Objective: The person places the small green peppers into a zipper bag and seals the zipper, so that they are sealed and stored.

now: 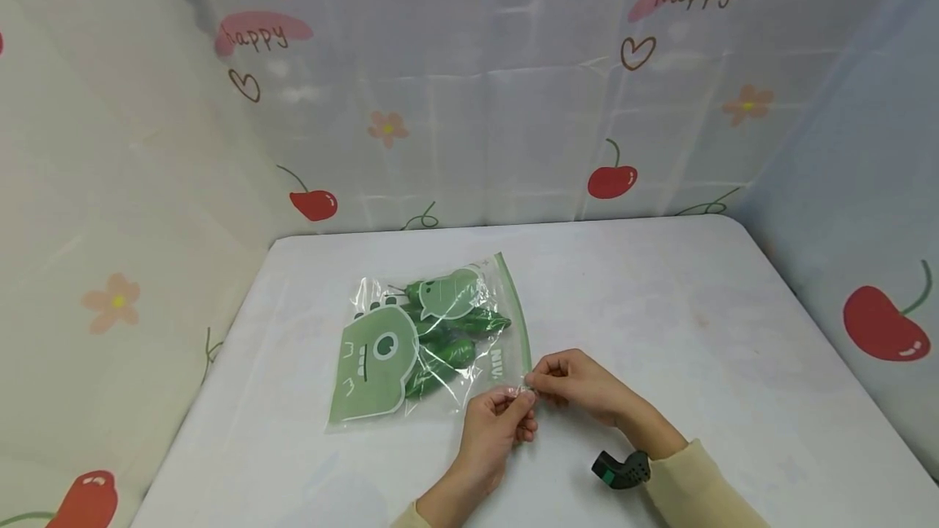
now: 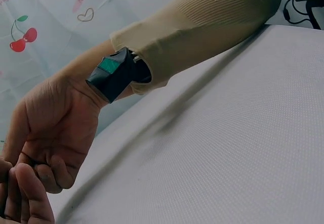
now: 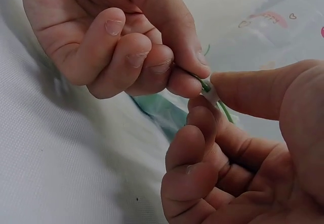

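Observation:
A clear zip-lock bag (image 1: 367, 389) with a green cartoon print lies flat on the white table, with several green peppers (image 1: 480, 322) inside. Its green zip strip (image 1: 517, 308) runs along the right side. At the near end of that strip, my left hand (image 1: 493, 429) pinches the bag's corner between thumb and forefinger. Just to its right, my right hand (image 1: 583, 385) pinches the small whitish slider (image 3: 212, 93) on the green zip, thumb against forefinger. In the right wrist view the fingertips of both hands meet at this spot, partly hiding the slider.
A black wrist camera (image 1: 622, 470) sits on the right wrist by the beige sleeve (image 1: 697, 487). The white table (image 1: 660, 300) is enclosed by a patterned curtain (image 1: 506, 104) at the back and sides. Dark cables (image 2: 298, 11) show beyond the table edge.

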The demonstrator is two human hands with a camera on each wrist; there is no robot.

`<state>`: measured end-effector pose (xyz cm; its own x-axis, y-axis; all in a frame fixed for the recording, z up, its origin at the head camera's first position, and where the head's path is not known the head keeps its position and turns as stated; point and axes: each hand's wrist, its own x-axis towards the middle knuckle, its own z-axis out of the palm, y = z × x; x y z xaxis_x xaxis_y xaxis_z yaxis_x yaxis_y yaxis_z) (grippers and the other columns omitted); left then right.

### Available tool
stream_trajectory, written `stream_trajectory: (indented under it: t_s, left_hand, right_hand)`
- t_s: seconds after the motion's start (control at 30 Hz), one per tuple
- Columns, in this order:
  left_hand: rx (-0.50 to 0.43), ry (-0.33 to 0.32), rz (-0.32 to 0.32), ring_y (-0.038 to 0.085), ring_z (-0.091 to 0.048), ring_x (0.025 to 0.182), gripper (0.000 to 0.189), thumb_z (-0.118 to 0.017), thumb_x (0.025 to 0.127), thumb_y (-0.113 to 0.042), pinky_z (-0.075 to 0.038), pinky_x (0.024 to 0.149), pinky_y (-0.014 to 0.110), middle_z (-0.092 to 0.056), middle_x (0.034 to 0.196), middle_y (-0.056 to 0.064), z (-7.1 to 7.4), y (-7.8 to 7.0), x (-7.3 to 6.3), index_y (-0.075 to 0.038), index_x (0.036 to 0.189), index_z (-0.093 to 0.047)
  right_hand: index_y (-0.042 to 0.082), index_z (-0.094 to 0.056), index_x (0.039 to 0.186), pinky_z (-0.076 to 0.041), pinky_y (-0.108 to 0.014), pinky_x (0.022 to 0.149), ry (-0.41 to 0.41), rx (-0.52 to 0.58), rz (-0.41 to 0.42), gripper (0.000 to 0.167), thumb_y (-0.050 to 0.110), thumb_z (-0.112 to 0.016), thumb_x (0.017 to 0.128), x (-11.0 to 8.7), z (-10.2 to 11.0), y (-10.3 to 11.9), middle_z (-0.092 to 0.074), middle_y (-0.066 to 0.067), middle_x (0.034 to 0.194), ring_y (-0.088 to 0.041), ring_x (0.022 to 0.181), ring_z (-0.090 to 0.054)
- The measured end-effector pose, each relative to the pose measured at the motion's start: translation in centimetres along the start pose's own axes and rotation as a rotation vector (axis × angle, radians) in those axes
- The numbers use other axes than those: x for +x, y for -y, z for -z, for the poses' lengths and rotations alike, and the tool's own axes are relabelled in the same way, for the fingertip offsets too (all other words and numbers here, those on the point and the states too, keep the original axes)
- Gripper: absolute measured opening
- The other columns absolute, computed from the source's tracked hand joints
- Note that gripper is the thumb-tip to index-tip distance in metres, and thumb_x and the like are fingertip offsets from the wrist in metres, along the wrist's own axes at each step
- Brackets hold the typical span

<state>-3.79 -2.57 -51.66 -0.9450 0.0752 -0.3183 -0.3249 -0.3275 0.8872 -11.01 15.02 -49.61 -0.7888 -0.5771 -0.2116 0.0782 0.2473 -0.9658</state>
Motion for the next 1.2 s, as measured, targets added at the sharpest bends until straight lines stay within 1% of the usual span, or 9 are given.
stream_trajectory:
  t_s: [0.1,0.43,0.63,0.87,1.03,1.2]
  left_hand:
    - [0.007,-0.003,0.002,0.007,-0.061,0.059,0.012,-0.074,0.093,-0.009,-0.054,0.055,0.021,-0.064,0.073,0.001,0.0,0.0,0.1,0.000,0.089,-0.068]
    - [0.006,0.006,-0.012,0.007,-0.060,0.058,0.011,-0.074,0.093,-0.008,-0.053,0.054,0.020,-0.063,0.071,0.001,0.1,0.2,0.3,-0.001,0.086,-0.067]
    - [0.013,0.001,-0.012,0.007,-0.060,0.058,0.013,-0.074,0.092,-0.009,-0.052,0.054,0.020,-0.063,0.071,0.001,0.1,0.4,0.4,-0.002,0.085,-0.066]
    - [0.028,-0.005,-0.006,0.007,-0.060,0.059,0.014,-0.075,0.092,-0.010,-0.052,0.054,0.020,-0.063,0.072,0.001,0.1,0.4,0.3,0.003,0.089,-0.069]
    - [0.035,-0.007,-0.015,0.007,-0.060,0.059,0.017,-0.074,0.092,-0.009,-0.052,0.054,0.019,-0.063,0.072,0.001,0.0,0.3,0.2,0.007,0.092,-0.069]
    - [0.038,-0.004,-0.014,0.007,-0.060,0.060,0.019,-0.074,0.092,-0.009,-0.052,0.054,0.019,-0.063,0.072,0.000,-0.1,0.3,0.1,0.009,0.093,-0.070]
  right_hand:
    - [-0.005,-0.069,0.088,-0.042,-0.025,0.057,-0.005,-0.003,-0.014,0.031,0.024,-0.070,0.099,0.1,0.0,0.0,-0.054,0.003,0.069,-0.011,0.060,-0.046]
    - [-0.010,-0.066,0.089,-0.041,-0.026,0.056,-0.036,-0.013,-0.021,0.034,0.022,-0.069,0.100,0.4,0.2,0.3,-0.053,0.001,0.068,-0.011,0.060,-0.047]
    - [-0.012,-0.065,0.089,-0.042,-0.026,0.057,-0.037,-0.013,-0.020,0.035,0.022,-0.068,0.100,0.8,0.3,-0.1,-0.054,0.001,0.068,-0.010,0.060,-0.048]
    - [-0.012,-0.065,0.088,-0.042,-0.025,0.057,-0.040,-0.004,-0.025,0.036,0.022,-0.068,0.100,1.0,0.5,-0.3,-0.053,0.002,0.067,-0.010,0.060,-0.048]
    - [-0.012,-0.064,0.088,-0.042,-0.025,0.056,-0.035,-0.003,-0.027,0.036,0.022,-0.068,0.100,1.4,0.8,-0.3,-0.054,0.001,0.066,-0.011,0.059,-0.047]
    - [-0.012,-0.064,0.087,-0.041,-0.025,0.057,-0.044,-0.004,-0.039,0.037,0.022,-0.068,0.100,1.8,1.1,-0.3,-0.053,0.001,0.066,-0.011,0.059,-0.047]
